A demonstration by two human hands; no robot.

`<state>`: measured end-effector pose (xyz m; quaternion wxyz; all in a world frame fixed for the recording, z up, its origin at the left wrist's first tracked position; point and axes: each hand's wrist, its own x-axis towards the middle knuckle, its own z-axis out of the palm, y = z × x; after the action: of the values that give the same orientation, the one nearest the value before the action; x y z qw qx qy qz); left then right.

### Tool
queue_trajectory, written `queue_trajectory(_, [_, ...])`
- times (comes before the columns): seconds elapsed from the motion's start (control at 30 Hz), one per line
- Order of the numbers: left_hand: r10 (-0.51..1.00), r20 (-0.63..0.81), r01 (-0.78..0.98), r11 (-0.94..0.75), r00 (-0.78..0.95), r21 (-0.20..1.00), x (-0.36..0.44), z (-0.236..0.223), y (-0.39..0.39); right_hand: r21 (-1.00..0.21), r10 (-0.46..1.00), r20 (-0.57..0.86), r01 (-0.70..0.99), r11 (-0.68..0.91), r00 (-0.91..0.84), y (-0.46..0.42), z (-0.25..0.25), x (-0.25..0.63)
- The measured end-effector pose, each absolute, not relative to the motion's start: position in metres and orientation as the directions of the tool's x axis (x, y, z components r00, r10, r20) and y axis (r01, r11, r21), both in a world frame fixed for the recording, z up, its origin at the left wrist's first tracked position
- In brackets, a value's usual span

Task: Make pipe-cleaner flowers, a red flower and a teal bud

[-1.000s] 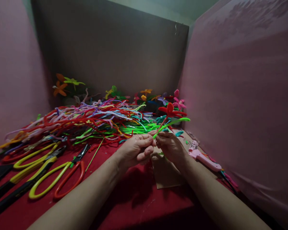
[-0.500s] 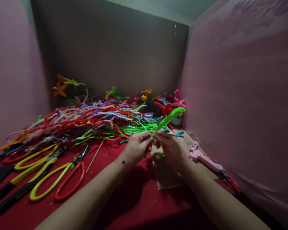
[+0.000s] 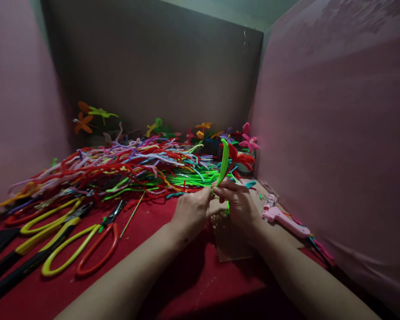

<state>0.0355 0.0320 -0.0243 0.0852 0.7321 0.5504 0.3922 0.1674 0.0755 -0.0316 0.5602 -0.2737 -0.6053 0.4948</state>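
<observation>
My left hand (image 3: 191, 210) and my right hand (image 3: 240, 202) meet at the middle of the red table, both pinching the lower stem of a pipe-cleaner flower. Its red petals (image 3: 239, 156) stand just above and right of my fingers. A bright green pipe-cleaner leaf (image 3: 224, 162) rises nearly upright from the point where my fingertips touch. A short green end (image 3: 227, 206) hangs below my right hand. The stem itself is mostly hidden by my fingers.
A big heap of coloured pipe cleaners (image 3: 120, 166) fills the table's back half. Finished flowers (image 3: 203, 130) line the back wall. Scissors with yellow and red handles (image 3: 83, 246) lie at left, with pliers (image 3: 36, 235). A pink glue gun (image 3: 283, 218) lies at right, cardboard (image 3: 231, 242) under my hands.
The green leaf swung from pointing right and nearly level to almost upright. My left hand rolled over so its back faces me, and both hands stayed pinched on the stem.
</observation>
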Motion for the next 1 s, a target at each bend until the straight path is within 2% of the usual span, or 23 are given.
queue_trajectory(0.07, [0.913,0.400,0.603,-0.364,0.081,0.710,0.036,-0.023,0.034,-0.911,0.880,0.402,-0.206,0.357,-0.252,0.076,-0.032,0.167])
queue_trajectory(0.17, [0.968,0.226,0.260,-0.248,0.111,0.933,0.034,-0.016,0.036,-0.919,0.868,0.370,-0.265,0.291,-0.330,0.078,-0.033,0.167])
queue_trajectory(0.23, [0.973,0.171,0.104,-0.188,0.156,0.977,0.033,-0.011,0.036,-0.920,0.862,0.347,-0.313,0.236,-0.371,0.079,-0.033,0.168])
queue_trajectory(0.3, [0.967,0.166,0.018,-0.173,0.191,0.985,0.032,-0.009,0.036,-0.922,0.859,0.324,-0.337,0.193,-0.396,0.080,-0.032,0.168])
queue_trajectory(0.43, [0.960,0.158,-0.058,-0.149,0.233,0.987,0.029,-0.012,0.036,-0.924,0.864,0.276,-0.363,0.118,-0.421,0.080,-0.030,0.169])
queue_trajectory(0.53, [0.935,0.105,-0.076,-0.084,0.339,0.994,0.023,-0.013,0.038,-0.930,0.845,0.257,-0.359,0.083,-0.469,0.080,-0.027,0.170])
queue_trajectory(0.63, [0.902,0.064,-0.053,-0.046,0.427,0.998,0.020,-0.011,0.039,-0.932,0.842,0.288,-0.336,0.137,-0.456,0.080,-0.027,0.171])
queue_trajectory(0.7, [0.922,0.088,0.060,-0.119,0.377,0.991,0.022,-0.010,0.038,-0.925,0.856,0.337,-0.309,0.222,-0.392,0.081,-0.028,0.171])
queue_trajectory(0.77, [0.950,0.194,0.318,-0.267,0.244,0.910,0.027,-0.011,0.035,-0.918,0.866,0.380,-0.246,0.310,-0.326,0.081,-0.029,0.171])
queue_trajectory(0.87, [0.903,0.414,0.761,-0.348,0.115,0.547,0.034,-0.018,0.032,-0.912,0.874,0.408,-0.158,0.379,-0.262,0.079,-0.030,0.170])
queue_trajectory(0.93, [0.874,0.472,0.893,-0.299,0.114,0.337,0.035,-0.023,0.031,-0.914,0.884,0.403,-0.159,0.374,-0.237,0.077,-0.030,0.168])
queue_trajectory(1.0, [0.867,0.489,0.930,-0.252,0.094,0.268,0.035,-0.026,0.031,-0.918,0.892,0.392,-0.161,0.362,-0.226,0.077,-0.031,0.167])
